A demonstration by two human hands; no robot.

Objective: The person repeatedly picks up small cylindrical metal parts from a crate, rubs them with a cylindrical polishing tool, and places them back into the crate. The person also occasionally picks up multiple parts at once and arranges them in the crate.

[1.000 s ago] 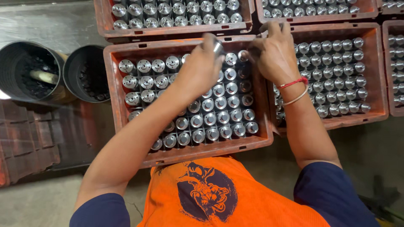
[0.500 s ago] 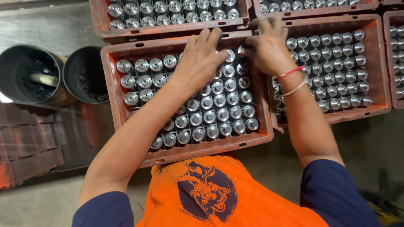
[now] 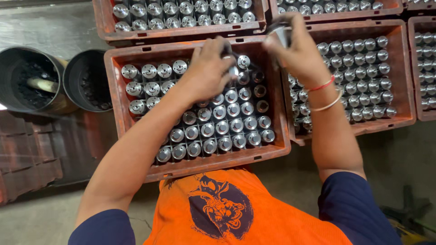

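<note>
Concrete floor, red crates [image 3: 116, 97]; our left hand [image 3: 210, 72] pinches one steel cylinder [image 3: 233, 71], right hand [image 3: 297, 52] clutches another [image 3: 280, 34], blurred—either could slip, denting neighbours.

Orange vest [image 3: 236, 213] with a dark blue round emblem at lower centre of the frame, navy short sleeves [image 3: 359, 206] at lower left and right, bare forearms, red thread bracelet [image 3: 321, 85] and pale thin bangle [image 3: 328, 105] on right wrist, upper right
</note>
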